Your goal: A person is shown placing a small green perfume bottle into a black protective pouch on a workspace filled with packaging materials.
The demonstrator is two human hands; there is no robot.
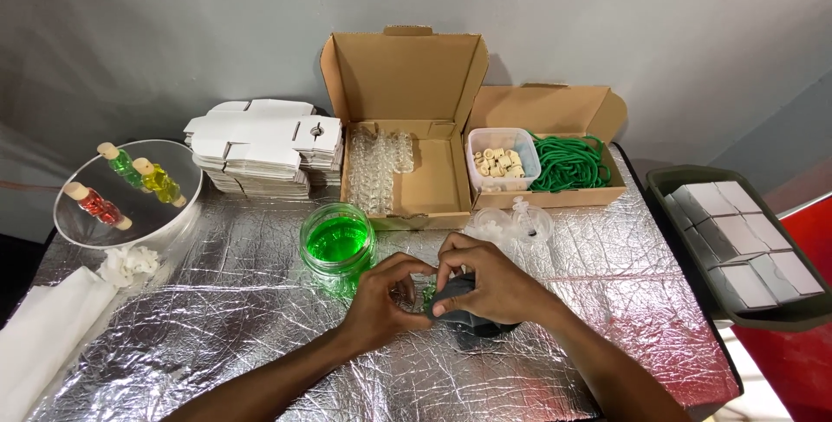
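Foil-covered table point(260, 344); both hands meet near its front edge, just right of the green jar point(337, 244). Left hand point(381, 301) pinches a small green-tinged clear piece point(426, 290), fingers closed on it; right hand point(481, 283) curls over a dark grey tool point(477, 322), which rests on the foil under the palm, w/ fingertips touching the same piece. Counts: 2 open cardboard boxes point(403, 127); 1 jar; 3 corked bottles point(130, 184) on 1 round plate point(78, 223) (red, green, yellow); 1 tub of beads point(501, 160).

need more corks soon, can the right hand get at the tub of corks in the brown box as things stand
Probably yes: the tub of corks is open-topped, with only clear domes between, but the right hand is busy on a dark object.
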